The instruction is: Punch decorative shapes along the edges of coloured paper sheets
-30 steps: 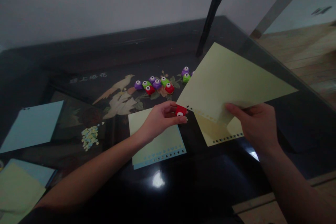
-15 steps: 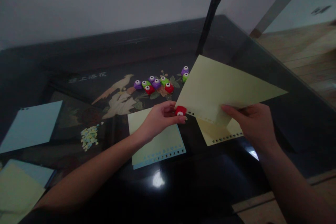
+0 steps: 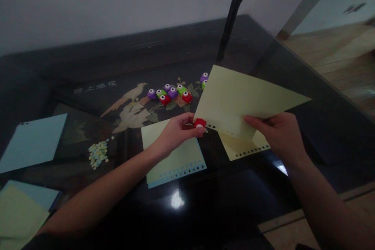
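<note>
Between the thumb and fingers of my left hand (image 3: 178, 131) is a small red craft punch (image 3: 200, 123), set at the left corner of a pale yellow sheet of paper (image 3: 234, 93). My right hand (image 3: 278, 133) pinches the lower edge of that sheet, thumb on top, and holds it tilted above the table. A few small star-shaped holes show along the edge beside the punch. Below it lies another yellow sheet (image 3: 234, 146) with a row of punched shapes. Under my left wrist rest stacked yellow and blue sheets (image 3: 187, 156), also punched along the near edge.
Several purple, green and red punches (image 3: 172, 93) stand beyond my hands on the dark glossy table (image 3: 211, 203). A heap of paper cut-outs (image 3: 98, 154) lies left, near a blue sheet (image 3: 35, 138) and more paper (image 3: 23, 218). A dark upright bar (image 3: 233, 15) rises behind.
The view has shifted slightly. The yellow sheet sits a little lower and further left, still in my right hand. My left thumb presses on the red punch, much as before.
</note>
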`<state>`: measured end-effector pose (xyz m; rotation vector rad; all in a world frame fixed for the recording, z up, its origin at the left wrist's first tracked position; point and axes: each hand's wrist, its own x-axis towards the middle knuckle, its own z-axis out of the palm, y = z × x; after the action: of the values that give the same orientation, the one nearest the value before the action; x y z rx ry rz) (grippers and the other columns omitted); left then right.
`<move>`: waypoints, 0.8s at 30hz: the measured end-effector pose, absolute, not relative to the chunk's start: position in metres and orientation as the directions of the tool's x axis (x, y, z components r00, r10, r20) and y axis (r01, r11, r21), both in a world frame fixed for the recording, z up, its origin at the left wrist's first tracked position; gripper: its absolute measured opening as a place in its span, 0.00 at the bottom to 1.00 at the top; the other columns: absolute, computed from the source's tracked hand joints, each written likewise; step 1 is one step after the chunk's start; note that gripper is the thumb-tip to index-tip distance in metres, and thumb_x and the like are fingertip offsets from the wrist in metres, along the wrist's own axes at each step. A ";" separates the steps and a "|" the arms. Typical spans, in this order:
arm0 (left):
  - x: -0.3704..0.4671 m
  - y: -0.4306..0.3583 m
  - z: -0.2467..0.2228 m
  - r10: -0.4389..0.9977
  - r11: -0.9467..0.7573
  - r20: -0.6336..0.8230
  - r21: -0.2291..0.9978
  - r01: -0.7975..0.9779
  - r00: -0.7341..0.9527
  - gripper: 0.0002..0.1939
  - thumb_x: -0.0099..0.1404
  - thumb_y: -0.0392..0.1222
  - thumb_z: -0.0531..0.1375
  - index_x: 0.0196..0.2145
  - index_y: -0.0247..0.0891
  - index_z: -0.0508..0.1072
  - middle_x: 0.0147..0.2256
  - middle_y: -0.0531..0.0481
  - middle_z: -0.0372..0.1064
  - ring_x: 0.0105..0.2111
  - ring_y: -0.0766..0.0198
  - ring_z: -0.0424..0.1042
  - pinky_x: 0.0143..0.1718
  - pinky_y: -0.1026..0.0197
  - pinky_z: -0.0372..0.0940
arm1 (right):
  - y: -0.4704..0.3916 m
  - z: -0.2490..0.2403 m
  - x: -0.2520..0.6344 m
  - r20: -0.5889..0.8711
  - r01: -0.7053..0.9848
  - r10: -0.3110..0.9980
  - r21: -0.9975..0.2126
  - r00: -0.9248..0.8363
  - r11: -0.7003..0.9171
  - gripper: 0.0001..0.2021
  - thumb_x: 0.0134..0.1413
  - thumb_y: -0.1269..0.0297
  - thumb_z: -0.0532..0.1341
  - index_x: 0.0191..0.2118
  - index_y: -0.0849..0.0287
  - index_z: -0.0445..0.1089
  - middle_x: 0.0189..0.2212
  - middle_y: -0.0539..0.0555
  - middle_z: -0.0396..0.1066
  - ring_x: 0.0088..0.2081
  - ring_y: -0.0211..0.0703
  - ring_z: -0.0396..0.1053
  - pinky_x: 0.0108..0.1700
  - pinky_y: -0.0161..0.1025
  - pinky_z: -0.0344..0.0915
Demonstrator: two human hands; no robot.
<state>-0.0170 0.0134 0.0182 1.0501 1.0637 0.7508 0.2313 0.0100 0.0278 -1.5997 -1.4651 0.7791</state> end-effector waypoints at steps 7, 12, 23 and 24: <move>-0.017 0.013 0.015 0.886 0.336 -0.312 0.942 -0.010 0.344 0.11 0.53 0.39 0.66 0.34 0.36 0.71 0.33 0.49 0.72 0.32 0.66 0.70 0.38 0.61 0.64 | 0.011 0.033 0.229 0.100 0.512 0.990 -0.858 0.104 0.033 0.01 0.42 0.64 0.67 0.25 0.52 0.76 0.28 0.51 0.79 0.30 0.50 0.76 0.32 0.46 0.72; -0.018 0.013 0.012 0.885 0.338 -0.305 0.940 -0.034 0.351 0.11 0.54 0.39 0.66 0.34 0.35 0.71 0.30 0.52 0.72 0.29 0.67 0.69 0.35 0.62 0.64 | 0.011 0.031 0.231 0.102 0.529 0.990 -0.848 0.102 0.033 0.02 0.41 0.63 0.67 0.26 0.52 0.76 0.29 0.51 0.79 0.31 0.50 0.76 0.35 0.46 0.72; -0.019 0.014 0.008 0.881 0.362 -0.331 0.932 -0.031 0.339 0.13 0.53 0.38 0.67 0.36 0.35 0.73 0.34 0.49 0.74 0.33 0.66 0.71 0.40 0.61 0.65 | 0.012 0.030 0.234 0.138 0.558 0.988 -0.826 0.067 0.077 0.02 0.42 0.62 0.67 0.27 0.51 0.76 0.30 0.51 0.79 0.34 0.52 0.76 0.39 0.49 0.72; -0.018 0.014 0.009 0.880 0.364 -0.334 0.931 -0.026 0.338 0.12 0.53 0.38 0.67 0.36 0.35 0.73 0.34 0.49 0.74 0.32 0.66 0.71 0.39 0.61 0.65 | 0.012 0.030 0.234 0.139 0.557 0.988 -0.827 0.065 0.079 0.02 0.42 0.62 0.67 0.27 0.50 0.76 0.30 0.50 0.79 0.34 0.52 0.76 0.39 0.49 0.72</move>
<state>-0.0185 0.0139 0.0087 1.0218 1.0529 0.7485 0.2339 0.0123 0.0295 -1.5746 -1.5894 0.7089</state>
